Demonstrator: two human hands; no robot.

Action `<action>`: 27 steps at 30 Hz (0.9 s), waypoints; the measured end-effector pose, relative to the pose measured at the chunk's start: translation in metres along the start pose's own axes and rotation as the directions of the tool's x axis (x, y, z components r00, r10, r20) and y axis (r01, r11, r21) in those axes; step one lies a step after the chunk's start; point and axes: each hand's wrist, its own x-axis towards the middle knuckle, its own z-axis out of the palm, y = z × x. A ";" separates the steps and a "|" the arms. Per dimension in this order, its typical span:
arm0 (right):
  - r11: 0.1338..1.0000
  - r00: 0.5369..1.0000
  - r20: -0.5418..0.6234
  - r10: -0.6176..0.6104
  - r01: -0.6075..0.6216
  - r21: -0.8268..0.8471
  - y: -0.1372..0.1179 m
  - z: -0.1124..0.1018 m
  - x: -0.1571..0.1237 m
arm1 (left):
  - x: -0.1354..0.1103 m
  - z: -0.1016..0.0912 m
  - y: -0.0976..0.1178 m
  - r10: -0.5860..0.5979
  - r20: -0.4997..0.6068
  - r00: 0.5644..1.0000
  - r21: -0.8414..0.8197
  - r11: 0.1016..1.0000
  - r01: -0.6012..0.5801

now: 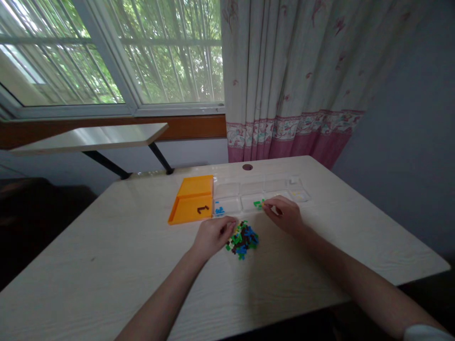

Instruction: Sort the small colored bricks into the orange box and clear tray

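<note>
Pieces (245, 238), sm. jagged plast., in heap; both hands (212, 235) (287, 216) in narrow pinch, contents unclear.

A home-like room: floral curtain (302, 80), barred window (170, 57), pale wood-grain desk (117, 251)

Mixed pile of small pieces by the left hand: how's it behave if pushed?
The mixed pile would likely spread rather than move as one; its pieces look loose. Each is probably light, being small and plastic-looking. Pieces seem likelier to slide than roll: they look angular on a flat tabletop.
</note>
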 end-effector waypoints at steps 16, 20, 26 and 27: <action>0.969 0.995 0.103 -0.001 0.026 -0.244 0.029 -0.016 0.007 | -0.001 -0.001 -0.004 0.018 0.075 0.997 0.053 0.998 -0.022; 0.952 0.984 0.163 0.068 -0.015 -0.305 0.055 -0.045 0.015 | -0.001 -0.002 -0.006 0.010 0.066 0.998 0.052 0.999 -0.013; 0.858 0.878 0.295 0.376 -0.210 -0.468 0.109 -0.082 0.012 | -0.001 -0.003 -0.006 -0.003 0.067 0.998 0.055 0.998 -0.001; 0.844 0.850 0.319 0.419 -0.235 -0.483 0.115 -0.084 0.010 | -0.001 -0.003 -0.006 -0.003 0.068 0.998 0.054 0.999 -0.001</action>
